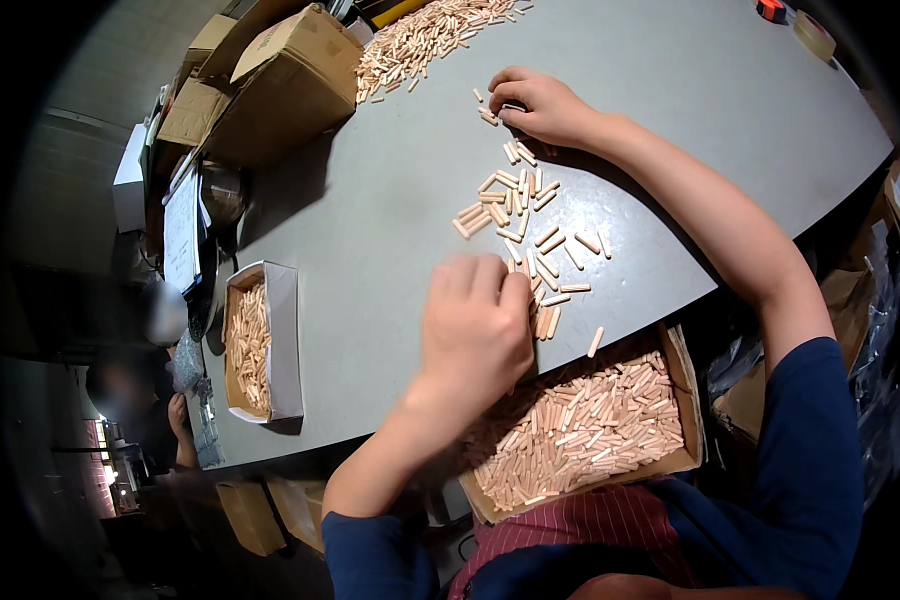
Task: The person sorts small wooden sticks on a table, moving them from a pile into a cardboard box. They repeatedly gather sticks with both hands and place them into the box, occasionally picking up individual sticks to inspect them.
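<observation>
Small pale wooden dowel pins [520,190] lie loosely scattered on the grey table between my hands. My left hand [475,315] is bent over the near end of this scatter, close to the table's edge. It is smeared by motion and its fingertips are hidden, so I cannot see whether it holds any pins. Farther off, my right hand [545,108] rests low at the table with its fingers curved and a gap between thumb and forefinger. A few pins lie beside its fingertips. Below the near edge, a cardboard box [692,400] full of dowel pins sits against my apron.
A white box [285,345] of dowel pins stands at left. A large pin heap [425,45] lies at the far side beside cardboard boxes [280,85]. Tape [815,37] lies far right. A clipboard [182,235] hangs at the left edge; another person [150,400] is beyond.
</observation>
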Motion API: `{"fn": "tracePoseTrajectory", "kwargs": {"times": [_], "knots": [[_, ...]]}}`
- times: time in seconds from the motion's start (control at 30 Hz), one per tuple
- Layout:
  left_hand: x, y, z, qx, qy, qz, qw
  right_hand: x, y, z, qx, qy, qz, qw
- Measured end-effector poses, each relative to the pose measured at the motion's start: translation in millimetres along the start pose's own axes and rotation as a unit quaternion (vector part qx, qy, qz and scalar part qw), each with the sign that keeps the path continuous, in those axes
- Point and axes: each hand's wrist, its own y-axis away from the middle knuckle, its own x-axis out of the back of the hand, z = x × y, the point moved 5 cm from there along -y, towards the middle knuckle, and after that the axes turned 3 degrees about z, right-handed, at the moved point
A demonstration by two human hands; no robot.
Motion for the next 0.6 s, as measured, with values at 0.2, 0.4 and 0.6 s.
{"fn": "tracePoseTrajectory", "kwargs": {"times": [0.2,0.4,0.6], "knots": [[17.0,7.1,-13.3,0.033,0.054,0.001,0.998,-3.0,-2.6,-0.4,0.015,0.012,0.011,1.000],[112.5,83.4,-131.8,0.231,-0.166,0.109,0.952,1.9,1.0,7.1,0.021,0.055,-0.010,0.998],[140.0,174.8,-164.1,0.375,-0.188,0.114,0.900,0.0,0.1,3.7,0.028,0.061,-0.031,0.997]]}}
